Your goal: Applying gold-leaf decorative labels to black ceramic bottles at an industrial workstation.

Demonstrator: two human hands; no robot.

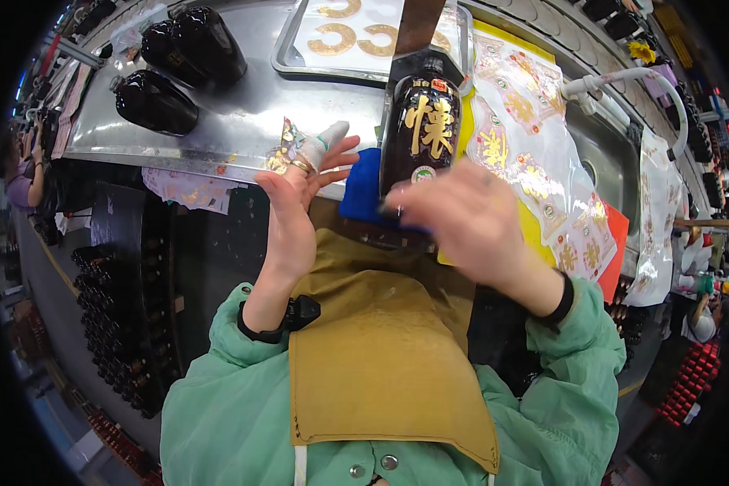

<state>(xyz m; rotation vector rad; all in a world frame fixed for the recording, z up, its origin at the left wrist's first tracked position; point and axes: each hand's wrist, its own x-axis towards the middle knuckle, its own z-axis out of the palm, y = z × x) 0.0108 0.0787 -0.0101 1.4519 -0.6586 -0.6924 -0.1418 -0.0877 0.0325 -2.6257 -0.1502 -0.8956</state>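
A dark glossy bottle (409,150) with large gold lettering lies in front of me, its neck away from me, beside a blue cloth (363,190). My right hand (466,211) is over its near end, fingers bent and smeared by motion. Something dark shows at those fingertips, too blurred to name. To the left of the bottle, my left hand (297,198) is open, palm up and fingers apart. One of its fingers is wrapped in white bandage, and a ring sits on another. A colourful gold-printed scrap (286,144) is beside that hand; I cannot tell whether they touch.
Several dark bottles (155,103) lie at the far left on the metal table (247,121). Behind stands a metal tray (287,57) with gold C-shaped prints. On the right, decal sheets (535,174) cover a yellow board, next to a sink (611,162) and white hose (624,74).
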